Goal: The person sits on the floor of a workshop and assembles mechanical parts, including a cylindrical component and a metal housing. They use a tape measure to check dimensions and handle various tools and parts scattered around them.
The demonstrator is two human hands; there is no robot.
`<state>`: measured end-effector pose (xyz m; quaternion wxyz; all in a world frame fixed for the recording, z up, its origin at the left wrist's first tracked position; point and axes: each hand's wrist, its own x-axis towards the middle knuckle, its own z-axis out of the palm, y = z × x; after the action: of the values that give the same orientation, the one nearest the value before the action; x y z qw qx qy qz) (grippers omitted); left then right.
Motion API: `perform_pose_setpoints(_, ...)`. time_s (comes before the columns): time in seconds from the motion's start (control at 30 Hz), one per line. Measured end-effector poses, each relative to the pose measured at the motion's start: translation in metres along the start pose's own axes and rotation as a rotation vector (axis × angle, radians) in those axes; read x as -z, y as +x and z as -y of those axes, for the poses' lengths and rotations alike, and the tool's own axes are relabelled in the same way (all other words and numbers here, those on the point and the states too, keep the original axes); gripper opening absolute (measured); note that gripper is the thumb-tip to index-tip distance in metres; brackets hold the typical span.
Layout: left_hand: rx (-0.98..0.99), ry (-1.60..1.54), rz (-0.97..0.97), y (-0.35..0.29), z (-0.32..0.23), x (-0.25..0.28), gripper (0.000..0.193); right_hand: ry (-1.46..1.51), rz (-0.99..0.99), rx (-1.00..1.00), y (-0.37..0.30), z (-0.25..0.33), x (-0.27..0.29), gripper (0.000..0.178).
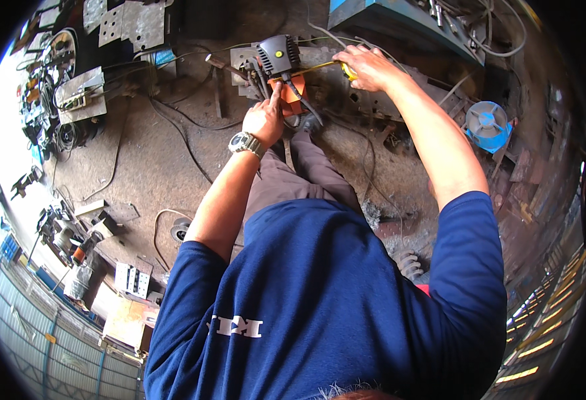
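Note:
My right hand [369,68] is closed on a yellow tape measure [349,71]. Its thin yellow blade [320,67] stretches leftward, in front of a dark grey finned housing [278,55] with a yellow round mark. At the blade's left end is my left hand [264,121], index finger reaching forward onto it and the other fingers curled; the thumb is hidden. Just right of that fingertip, an orange part [294,95] sits below the grey housing, with a black cable [306,103] hanging across it. Both rest about a metal plate at my feet.
Cables [183,137] snake over the brown floor [140,160]. A blue bench [400,33] with metal parts on it stands at far right. Nearer on the right is a blue fan-like round unit [488,123]. Drilled metal plates [133,25] lie far left; an angle grinder [83,250] lies left.

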<state>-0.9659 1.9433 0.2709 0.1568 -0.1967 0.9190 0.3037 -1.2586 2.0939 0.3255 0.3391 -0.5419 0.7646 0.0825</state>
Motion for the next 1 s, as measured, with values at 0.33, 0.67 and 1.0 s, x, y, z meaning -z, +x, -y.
perform_pose_setpoints(0.33, -0.002, -0.038, 0.018, 0.0025, 0.0018, 0.0, 0.089, 0.004, 0.016, -0.028, 0.0001, 0.0029, -0.0017, 0.083)
perform_pose_setpoints(0.67, -0.01, -0.057, 0.007, 0.0029, 0.0019, 0.0009, 0.087, -0.006, 0.008, -0.018, 0.0027, 0.0012, -0.0048, 0.08)
perform_pose_setpoints(1.0, -0.004, -0.032, 0.014, 0.003, 0.0012, -0.0003, 0.089, 0.003, -0.017, -0.023, 0.0006, 0.0027, -0.0066, 0.07)
